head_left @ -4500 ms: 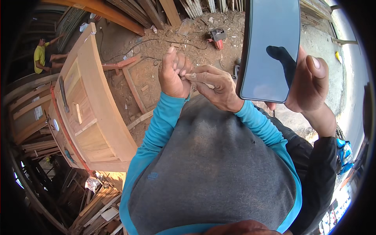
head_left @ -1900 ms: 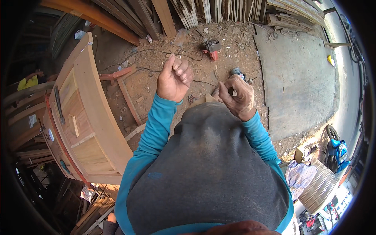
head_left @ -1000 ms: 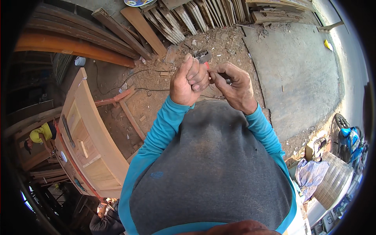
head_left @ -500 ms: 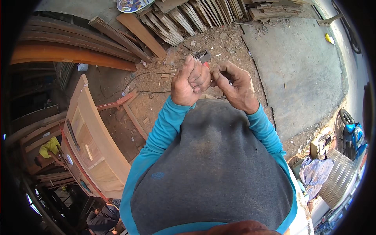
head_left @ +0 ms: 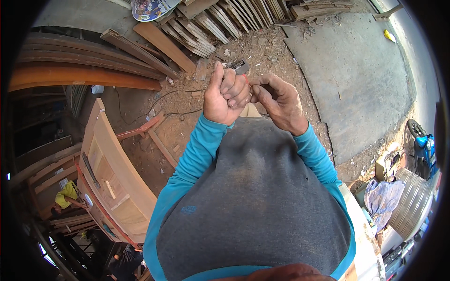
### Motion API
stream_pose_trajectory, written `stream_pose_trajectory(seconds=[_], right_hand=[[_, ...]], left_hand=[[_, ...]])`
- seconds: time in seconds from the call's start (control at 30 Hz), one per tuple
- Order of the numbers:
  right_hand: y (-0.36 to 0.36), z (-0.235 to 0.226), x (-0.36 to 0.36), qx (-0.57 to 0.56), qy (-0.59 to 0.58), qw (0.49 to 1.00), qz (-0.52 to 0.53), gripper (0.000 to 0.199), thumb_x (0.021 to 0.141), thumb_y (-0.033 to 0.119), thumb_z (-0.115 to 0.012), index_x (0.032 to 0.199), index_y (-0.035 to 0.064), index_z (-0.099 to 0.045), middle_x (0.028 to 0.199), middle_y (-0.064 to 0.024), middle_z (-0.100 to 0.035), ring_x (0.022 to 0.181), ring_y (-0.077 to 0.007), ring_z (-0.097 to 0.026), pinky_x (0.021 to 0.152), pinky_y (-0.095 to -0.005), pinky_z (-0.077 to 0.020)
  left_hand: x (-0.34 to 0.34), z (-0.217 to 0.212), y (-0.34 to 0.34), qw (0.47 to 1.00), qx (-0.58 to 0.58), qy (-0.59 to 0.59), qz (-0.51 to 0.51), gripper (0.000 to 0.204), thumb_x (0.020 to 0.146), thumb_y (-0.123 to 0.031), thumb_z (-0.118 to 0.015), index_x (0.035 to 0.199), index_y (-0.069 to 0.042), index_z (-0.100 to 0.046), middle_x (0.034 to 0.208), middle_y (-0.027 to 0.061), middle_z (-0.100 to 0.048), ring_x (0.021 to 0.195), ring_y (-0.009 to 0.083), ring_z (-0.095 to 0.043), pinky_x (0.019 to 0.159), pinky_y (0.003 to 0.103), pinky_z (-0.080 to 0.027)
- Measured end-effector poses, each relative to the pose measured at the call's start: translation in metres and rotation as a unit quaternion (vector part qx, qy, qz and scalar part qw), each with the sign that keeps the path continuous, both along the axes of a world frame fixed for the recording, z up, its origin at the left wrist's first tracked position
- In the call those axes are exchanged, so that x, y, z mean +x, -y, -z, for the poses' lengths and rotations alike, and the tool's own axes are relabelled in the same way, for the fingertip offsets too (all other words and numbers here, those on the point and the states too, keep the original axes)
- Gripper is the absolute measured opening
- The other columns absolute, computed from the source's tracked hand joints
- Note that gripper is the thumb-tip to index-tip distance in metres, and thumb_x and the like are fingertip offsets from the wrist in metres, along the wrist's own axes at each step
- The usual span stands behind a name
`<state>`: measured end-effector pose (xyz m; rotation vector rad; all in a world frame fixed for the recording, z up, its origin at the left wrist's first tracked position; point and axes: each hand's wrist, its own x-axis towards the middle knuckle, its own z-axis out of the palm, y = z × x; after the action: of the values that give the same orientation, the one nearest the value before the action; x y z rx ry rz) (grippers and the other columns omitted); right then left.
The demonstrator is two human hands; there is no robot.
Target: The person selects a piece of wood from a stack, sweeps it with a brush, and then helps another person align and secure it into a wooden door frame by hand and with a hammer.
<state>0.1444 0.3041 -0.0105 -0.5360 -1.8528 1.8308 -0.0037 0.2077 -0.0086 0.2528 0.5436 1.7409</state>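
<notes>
In front of my chest, my left hand (head_left: 228,91) is closed in a fist with the thumb pointing up. Just past its knuckles shows a dark grey, box-like metal piece (head_left: 239,66) with a bit of red beside it. My fingers cover the rest, so its kind does not show. My right hand (head_left: 281,104) is close to the left, thumb and forefinger pinched together against the left fist's side. Whatever lies between those fingertips is too small or hidden to make out.
A wooden door panel (head_left: 117,173) leans at the left, with a person in a yellow top (head_left: 67,194) behind it. Stacked planks (head_left: 225,23) lie at the back. A dark cable (head_left: 180,112) crosses the littered ground. To the right are a concrete slab (head_left: 351,84) and a ribbed metal drum (head_left: 412,201).
My view has shifted slightly. The left thumb has straightened and tipped a little to the left. Both hands stay together, the right one still pinching beside the left fist.
</notes>
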Motion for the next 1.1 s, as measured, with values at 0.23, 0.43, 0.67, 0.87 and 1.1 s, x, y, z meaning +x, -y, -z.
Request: stream_pose_trajectory(seconds=[0.23,0.43,0.67,0.87,1.1], right_hand=[[0.006,-0.011,-0.010,0.069,0.010,0.998,-0.002,0.028,0.086,0.006,-0.073,0.110,-0.0029,-0.062,0.098,-0.0132,-0.068,0.086,-0.0183,-0.070,0.076,-0.0303,-0.0565],[-0.001,-0.002,-0.040,0.022,0.028,0.999,-0.018,0.027,0.085,0.004,-0.073,0.109,-0.0030,-0.061,0.099,-0.0123,-0.067,0.086,-0.0181,-0.070,0.079,-0.0304,-0.0570],[0.000,0.002,-0.068,0.056,0.006,0.998,-0.012,0.021,0.088,0.000,-0.066,0.108,-0.0024,-0.061,0.097,-0.0141,-0.067,0.087,-0.0248,-0.070,0.079,-0.0331,-0.0570],[0.010,0.000,-0.080,0.252,-0.033,0.967,0.027,0.040,0.086,0.008,-0.073,0.123,-0.0009,-0.061,0.114,-0.0183,-0.062,0.098,-0.0331,-0.066,0.083,-0.0370,-0.0553],[0.020,-0.005,-0.072,0.288,-0.012,0.954,0.080,0.034,0.088,0.012,-0.070,0.119,0.0015,-0.061,0.114,-0.0162,-0.058,0.101,-0.0330,-0.062,0.083,-0.0397,-0.0536]], left_hand=[[-0.013,0.002,-0.001,1.000,-0.006,0.010,-0.013,0.057,0.107,-0.051,-0.031,0.061,-0.018,-0.034,0.056,-0.0050,-0.030,0.047,0.0077,-0.031,0.045,0.024,-0.030],[-0.035,0.005,-0.003,0.999,-0.025,-0.001,-0.040,0.057,0.107,-0.051,-0.031,0.061,-0.018,-0.033,0.055,-0.0051,-0.030,0.047,0.0079,-0.030,0.044,0.024,-0.026],[-0.062,-0.002,0.000,0.997,-0.022,0.021,-0.068,0.055,0.108,-0.048,-0.030,0.062,-0.017,-0.033,0.056,-0.0044,-0.030,0.048,0.0088,-0.030,0.044,0.024,-0.026],[-0.072,0.005,-0.003,0.988,-0.012,0.039,-0.146,0.054,0.108,-0.046,-0.031,0.063,-0.016,-0.033,0.056,-0.0032,-0.030,0.048,0.0089,-0.029,0.042,0.023,-0.028],[-0.057,-0.008,-0.022,0.981,-0.030,-0.013,-0.189,0.051,0.109,-0.040,-0.035,0.064,-0.016,-0.033,0.057,-0.0025,-0.030,0.046,0.0081,-0.028,0.038,0.021,-0.024]])
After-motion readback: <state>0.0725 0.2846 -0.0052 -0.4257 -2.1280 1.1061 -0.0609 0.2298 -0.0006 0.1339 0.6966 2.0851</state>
